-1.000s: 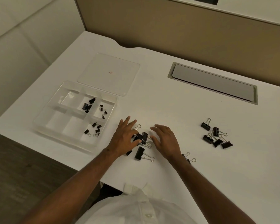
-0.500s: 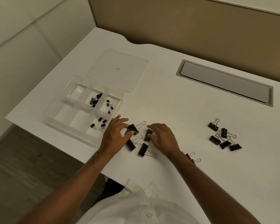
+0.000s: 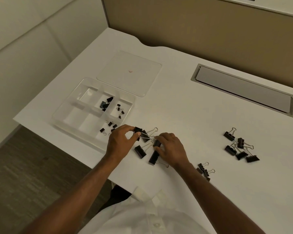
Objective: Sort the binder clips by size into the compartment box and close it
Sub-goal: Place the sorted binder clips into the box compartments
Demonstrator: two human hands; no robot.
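Compartment box (image 3: 66, 105), clear plastic, shallow, open, at 9 o'clock on the white tabletop (image 3: 184, 115): far middle cell holds a few medium black binder clips (image 3: 106, 103); far right cell holds tiny clips (image 3: 120, 109); near right cell holds small clips (image 3: 109, 127); the other cells show no clips. Lid (image 3: 130, 72), clear, flat, rounded corners, lies apart just beyond the box at 11 o'clock, a small pink dot at its middle. Large binder clips, black bodies with silver wire handles, clustered at centre: left hand (image 3: 121, 143) pinches one large clip (image 3: 137, 130) between thumb and forefinger, a narrow grip; right hand (image 3: 172, 150) has its fingers curled on another large clip (image 3: 156, 143); two loose large clips (image 3: 140, 151) lie on the tabletop between and below the hands. Medium-large clip pile (image 3: 238, 148) at 3 o'clock, well apart. Small group of clips (image 3: 204, 169) at 5 o'clock, partly hidden by the right forearm. Grey cable hatch (image 3: 243, 89), long, recessed, at 1 o'clock. Tan partition panel (image 3: 201, 26) behind the tabletop. White buttoned shirt (image 3: 142, 217) at 6 o'clock
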